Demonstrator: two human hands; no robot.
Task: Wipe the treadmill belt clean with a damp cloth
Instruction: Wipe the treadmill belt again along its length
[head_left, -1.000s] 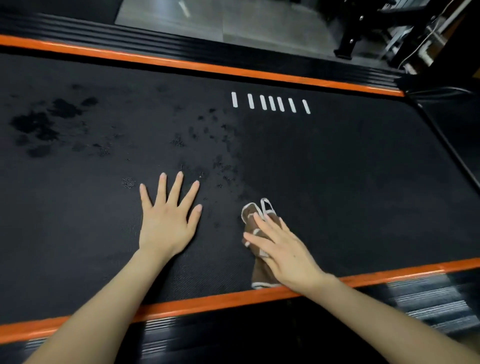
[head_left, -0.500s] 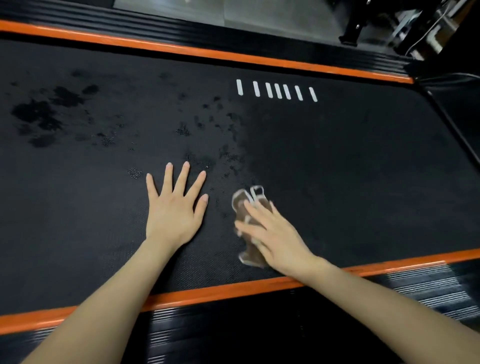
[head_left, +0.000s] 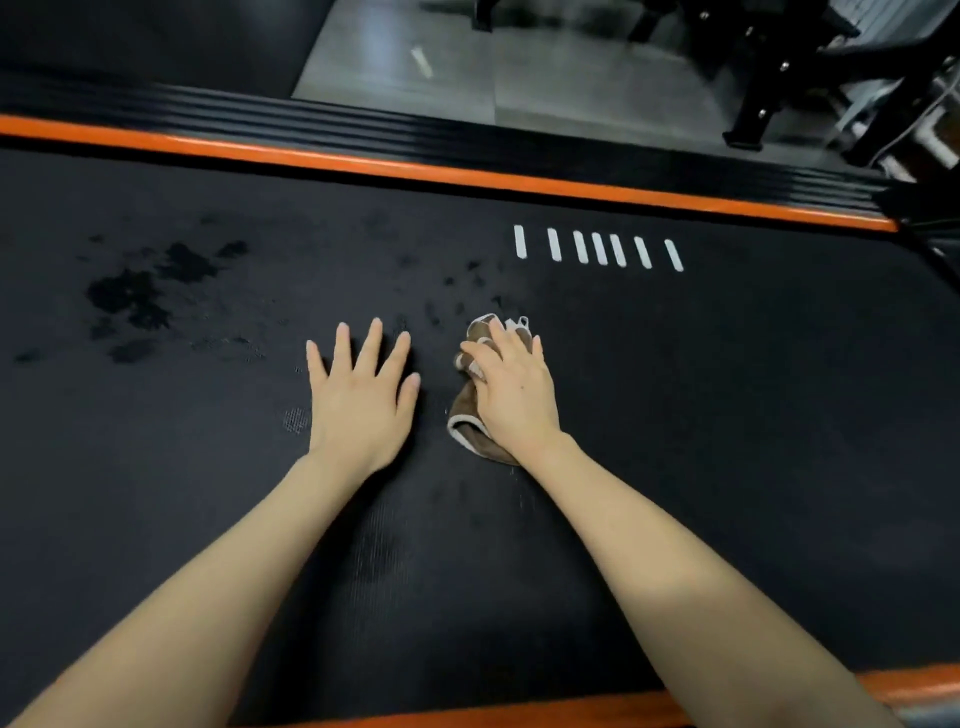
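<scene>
Black textured rubber fills the view as we lean over the treadmill belt (head_left: 727, 441), both bare forearms reaching far across it. Our left hand (head_left: 358, 395) lies flat on the belt, palm down, its grip apart with all five fingers spread and nothing under them that we can see. Just to its right, not touching it, our right hand (head_left: 514, 389) presses down on a bunched brown cloth (head_left: 470, 415) with a pale trimmed edge; that grip rests on top of the cloth, fingers lying over it rather than curled around it. The cloth sits on the belt near the middle of its width, a fold poking out past the fingertips on the far side and another by the wrist on the near side.

Dark wet blotches (head_left: 140, 296) mark the belt to the far left, and smaller specks (head_left: 457, 299) scatter just beyond the cloth. A row of seven short white dashes (head_left: 597, 248) is printed on the belt to the far right of our hands. An orange stripe (head_left: 467, 174) borders the belt on the far side beneath a ribbed black side rail (head_left: 363, 127), and a second orange edge (head_left: 519, 714) runs along the near side. Beyond the rail lie grey floor (head_left: 571, 78) and black equipment frames (head_left: 769, 78).
</scene>
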